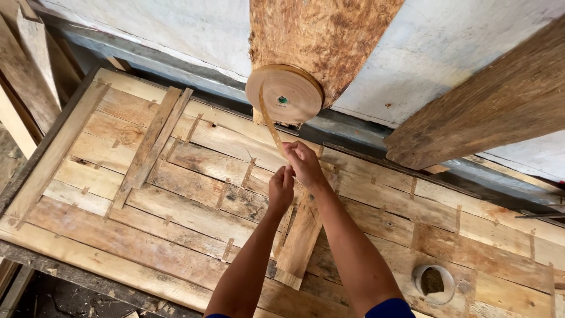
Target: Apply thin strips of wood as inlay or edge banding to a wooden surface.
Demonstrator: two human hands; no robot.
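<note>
I am pinching the brown paper tape strip (272, 126) with my right hand (304, 164), fingers clamped on it just below the tape roll (284, 93); my left hand (281, 188) is closing fingers on the strip's lower end. I judge keeping it taut and straight over the veneer sheet (176, 194) matters most

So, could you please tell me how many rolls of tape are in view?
1. A single roll of tan tape hangs on the board at top centre; its strip runs down to the right hand and left hand. Others may be hidden.
</note>
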